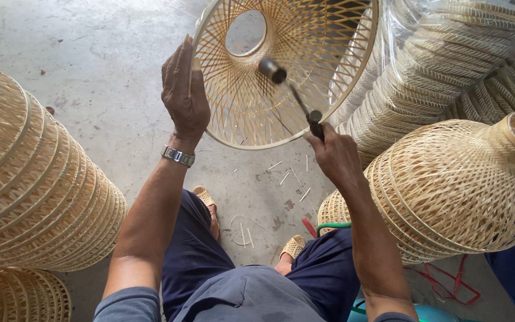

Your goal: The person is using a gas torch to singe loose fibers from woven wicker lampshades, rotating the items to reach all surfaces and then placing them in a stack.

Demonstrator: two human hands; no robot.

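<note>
A: Grey concrete floor (108,89), stained, with thin bamboo slivers (287,176) scattered near the sandalled feet (296,245). Stacks of woven bamboo shades close in on both sides.

B: Where is the open shade?

A: The shade (281,65) is held up, tilted, between the hands, above the floor. Its round top hole (245,33) faces the camera and its wide rim curves down to just beside the right hand.

B: And the hands?

A: The left hand (184,95), with a metal watch (178,156) on the wrist, lies flat against the shade's left rim, fingers stretched upward, steadying it. The right hand (336,156) is clenched round the dark handle of a hammer (293,95), whose head sits over the lattice inside the shade.

B: How much room around it?

A: Tight on the right: a plastic-wrapped stack (442,59) touches or nearly touches the shade's right edge, and a bottle-necked shade (466,179) lies on its side just beside the right forearm. On the left, a tall stack (31,191) stands well apart from the left hand, leaving bare floor between. Red cord (448,286) lies low right.
</note>
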